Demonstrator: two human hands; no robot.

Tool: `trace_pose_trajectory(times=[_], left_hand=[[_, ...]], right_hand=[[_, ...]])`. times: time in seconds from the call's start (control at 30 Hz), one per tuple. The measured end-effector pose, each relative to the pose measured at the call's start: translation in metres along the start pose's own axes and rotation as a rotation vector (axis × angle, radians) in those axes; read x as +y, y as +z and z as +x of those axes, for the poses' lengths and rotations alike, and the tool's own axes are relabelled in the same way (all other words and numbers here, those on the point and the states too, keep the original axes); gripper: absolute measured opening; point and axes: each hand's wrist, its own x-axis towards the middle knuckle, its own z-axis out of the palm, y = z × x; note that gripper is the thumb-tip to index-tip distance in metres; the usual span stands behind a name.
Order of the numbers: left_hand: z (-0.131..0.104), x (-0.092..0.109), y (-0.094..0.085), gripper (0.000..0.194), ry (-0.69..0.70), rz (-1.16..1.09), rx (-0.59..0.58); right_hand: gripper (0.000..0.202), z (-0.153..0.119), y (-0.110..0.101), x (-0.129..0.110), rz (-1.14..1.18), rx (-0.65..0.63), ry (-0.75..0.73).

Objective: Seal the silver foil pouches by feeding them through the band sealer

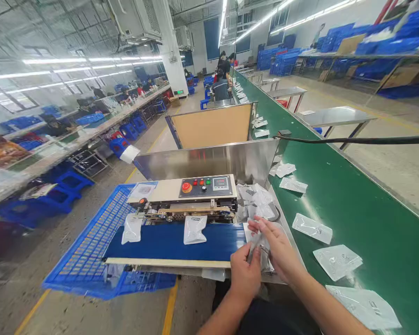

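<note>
Both of my hands are on one small white plastic pouch (255, 242) at the right end of the sealing machine (181, 197). My left hand (246, 272) pinches its lower part between thumb and fingers. At the pouch's top, my right hand (279, 246) has its fingertips closed; the grip is partly hidden. Two similar pouches sit at the machine's sealing strip: a middle pouch (195, 230) and a left pouch (131, 228), lying over the blue belt (160, 242). Just beyond my right hand is a heap of white pouches (256, 197).
A green conveyor (338, 200) runs along my right, carrying several white pouches. Left of the machine, a blue basket (80, 251) stands low. A steel panel (209, 160) rises behind the machine. A black cable (356, 139) crosses above the conveyor. Other people sit along distant benches.
</note>
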Motion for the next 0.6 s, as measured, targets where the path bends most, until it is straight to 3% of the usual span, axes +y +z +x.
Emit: trace_pose_trajectory(times=[0.13, 0.23, 0.3, 0.43, 0.6], left_hand=[[0.004, -0.018, 0.001, 0.07, -0.108, -0.089, 0.108], [0.006, -0.032, -0.005, 0.072, -0.144, -0.088, 0.071], [0.013, -0.041, -0.01, 0.069, -0.189, -0.081, 0.072], [0.046, -0.058, -0.013, 0.064, -0.361, -0.126, 0.15], [0.099, -0.073, -0.018, 0.056, -0.436, -0.191, 0.161]], right_hand=[[0.074, -0.003, -0.042, 0.01, -0.215, -0.002, -0.085], [0.063, -0.005, -0.064, 0.023, -0.39, -0.105, -0.087], [0.06, -0.001, -0.072, 0.032, -0.379, -0.093, -0.084], [0.053, 0.027, -0.075, 0.042, -0.285, 0.078, 0.017], [0.04, 0.074, -0.051, 0.037, -0.254, 0.152, 0.117]])
